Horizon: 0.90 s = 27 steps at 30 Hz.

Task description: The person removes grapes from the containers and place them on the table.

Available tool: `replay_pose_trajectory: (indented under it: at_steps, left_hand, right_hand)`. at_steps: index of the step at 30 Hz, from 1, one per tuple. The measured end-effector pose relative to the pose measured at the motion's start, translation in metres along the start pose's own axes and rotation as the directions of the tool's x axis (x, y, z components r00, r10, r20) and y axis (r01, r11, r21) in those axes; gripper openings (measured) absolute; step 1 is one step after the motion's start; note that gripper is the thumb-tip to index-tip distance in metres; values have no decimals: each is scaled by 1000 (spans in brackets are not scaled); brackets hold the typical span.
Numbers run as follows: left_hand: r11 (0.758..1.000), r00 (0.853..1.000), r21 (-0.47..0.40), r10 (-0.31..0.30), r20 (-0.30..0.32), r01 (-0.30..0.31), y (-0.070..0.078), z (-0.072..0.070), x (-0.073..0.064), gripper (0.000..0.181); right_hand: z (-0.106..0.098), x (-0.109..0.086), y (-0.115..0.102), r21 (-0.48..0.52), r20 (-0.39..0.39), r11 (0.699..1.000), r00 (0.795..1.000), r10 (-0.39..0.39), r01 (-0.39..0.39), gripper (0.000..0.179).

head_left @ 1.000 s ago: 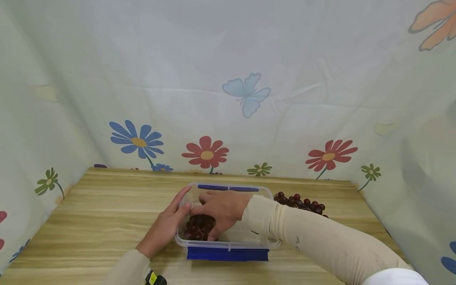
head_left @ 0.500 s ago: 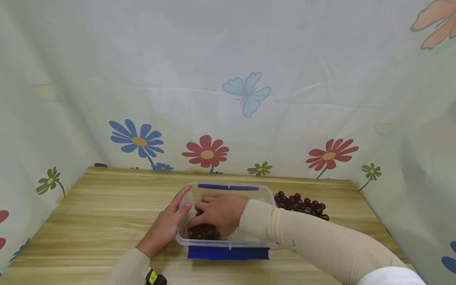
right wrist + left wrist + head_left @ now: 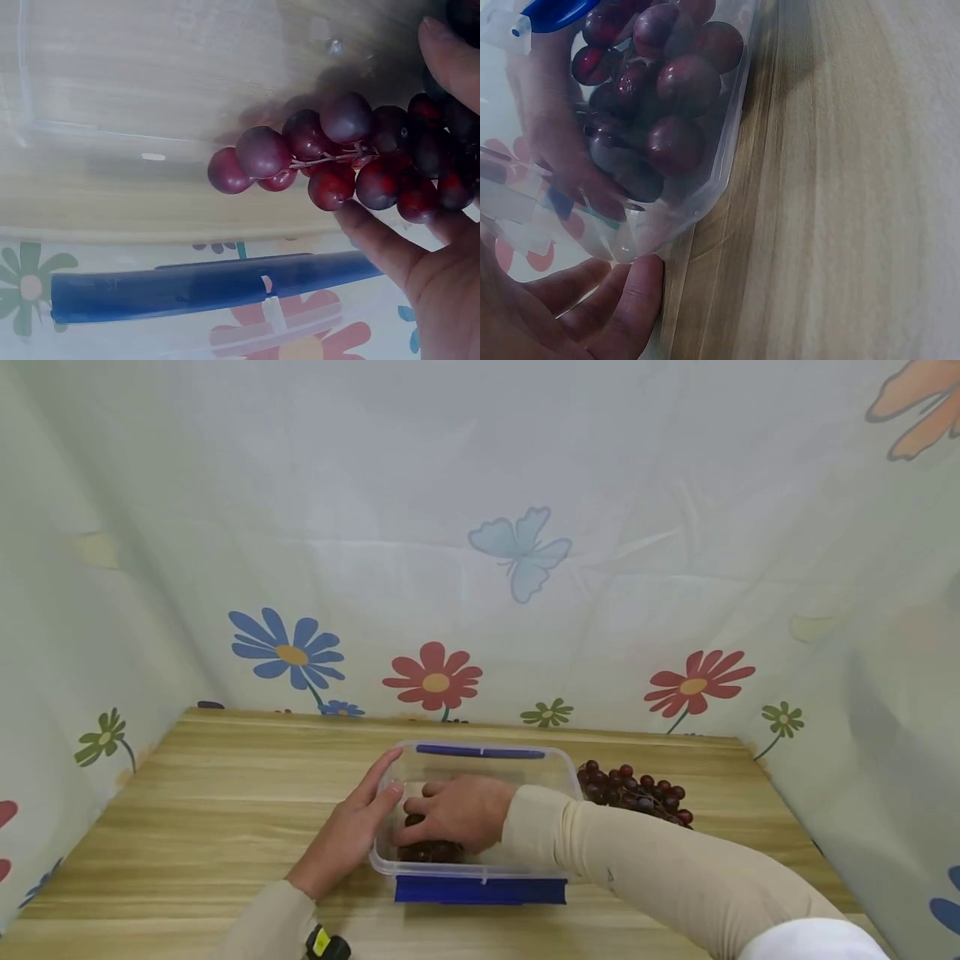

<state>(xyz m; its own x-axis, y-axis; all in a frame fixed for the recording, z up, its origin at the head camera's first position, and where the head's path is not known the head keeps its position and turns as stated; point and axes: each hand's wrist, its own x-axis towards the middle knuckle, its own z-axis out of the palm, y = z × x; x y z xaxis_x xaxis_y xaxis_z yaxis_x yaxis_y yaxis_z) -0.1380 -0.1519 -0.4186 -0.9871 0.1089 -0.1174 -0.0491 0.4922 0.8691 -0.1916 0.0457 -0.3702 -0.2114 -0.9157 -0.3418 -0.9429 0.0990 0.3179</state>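
Observation:
A clear plastic food container (image 3: 517,873) with blue clip flaps stands lidless on the table. My left hand (image 3: 348,831) grips its left end, the thumb at the rim; in the left wrist view the fingertips (image 3: 641,292) meet the outside of a lower corner. Inside, a bunch of dark red grapes (image 3: 431,852) lies at the left end. My right hand (image 3: 465,810) reaches down into the container and holds this bunch. In the right wrist view the thumb is on one side of the grapes (image 3: 375,180) and the fingers on the other.
A second bunch of grapes (image 3: 637,793) lies on the wood-grain table (image 3: 247,793), just right of the container and partly behind the right sleeve. Flower-printed curtain (image 3: 517,635) closes off the back and sides. A small black and yellow object (image 3: 327,943) shows at the left wrist.
My right hand has sunk lower into the container and shifted slightly right, pressing in with the grapes, which are now more covered by the hand. The left hand has kept its place.

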Motion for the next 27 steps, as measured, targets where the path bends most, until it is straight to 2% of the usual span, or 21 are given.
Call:
replay_pose_trajectory:
  at_steps: [4, 10, 15, 22, 27]
  left_hand:
    - [1000, 1000, 11, -8, -1, 8, 0, 0, 0, 59]
    - [1000, 1000, 8, -9, -2, 9, 1, 0, 0, 58]
    - [1000, 1000, 4, -1, -5, 1, 2, 0, -1, 58]
    - [1000, 1000, 3, -13, -5, 13, 3, -1, -1, 58]
    - [1000, 1000, 0, -10, -3, 10, 2, 0, 0, 58]
  right_hand:
    - [2, 1, 1, -6, -19, 1000, 1000, -9, 9, 66]
    - [6, 1, 3, 60, -36, 998, 999, -10, 12, 66]
    - [12, 0, 4, 76, -57, 997, 998, -11, 15, 62]
    - [18, 1, 6, 181, -67, 983, 997, -25, 37, 65]
    - [18, 0, 7, 156, -78, 987, 996, -32, 44, 64]
